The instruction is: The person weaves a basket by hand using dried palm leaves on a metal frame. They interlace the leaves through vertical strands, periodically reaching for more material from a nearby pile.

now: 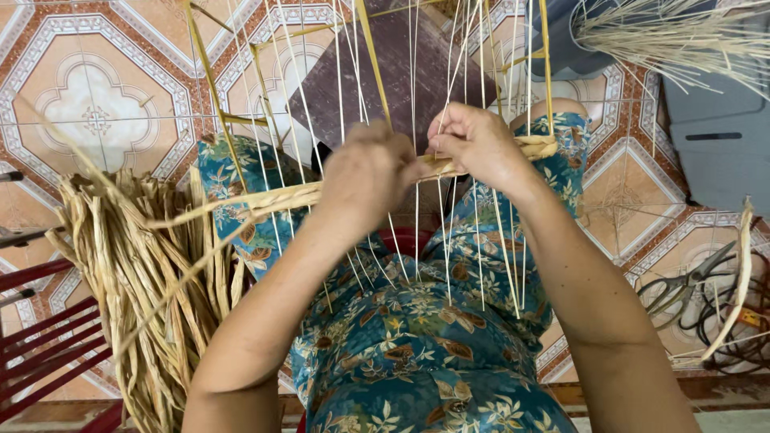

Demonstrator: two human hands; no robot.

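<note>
My left hand and my right hand are side by side at the middle of a frame of thin upright reeds. Both pinch a twisted tan straw strand that runs horizontally across the reeds, from the left edge to the right post. The woven row ends in a thicker braid just right of my right hand. The frame stands over my lap, which is covered by blue floral fabric. My fingertips are hidden behind the hands.
A thick bundle of dry straw lies at my left on the patterned tile floor. Scissors and cords lie at the right. A loose sheaf of reeds rests on a grey box. Red slats sit bottom left.
</note>
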